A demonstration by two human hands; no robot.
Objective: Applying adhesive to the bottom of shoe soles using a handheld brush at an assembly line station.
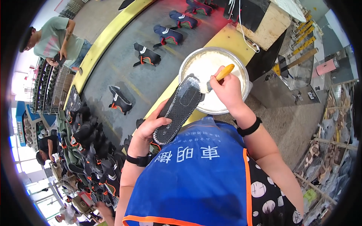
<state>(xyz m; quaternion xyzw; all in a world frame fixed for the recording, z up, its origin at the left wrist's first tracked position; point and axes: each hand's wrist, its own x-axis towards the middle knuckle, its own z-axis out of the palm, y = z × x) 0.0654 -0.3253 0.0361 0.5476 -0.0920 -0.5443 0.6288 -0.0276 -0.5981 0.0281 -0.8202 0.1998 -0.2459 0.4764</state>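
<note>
Your left hand grasps the black shoe by its near end, thumb on the stitched underside, which faces up. The shoe sits at the near-left side of the basin. Your right hand is closed around the brush, bristles at the shoe's white-coated far end. Your right forearm angles far and left; your left forearm angles far and slightly right.

Left hand holds black shoe, sole up; right hand grips brush over white-filled basin.
</note>
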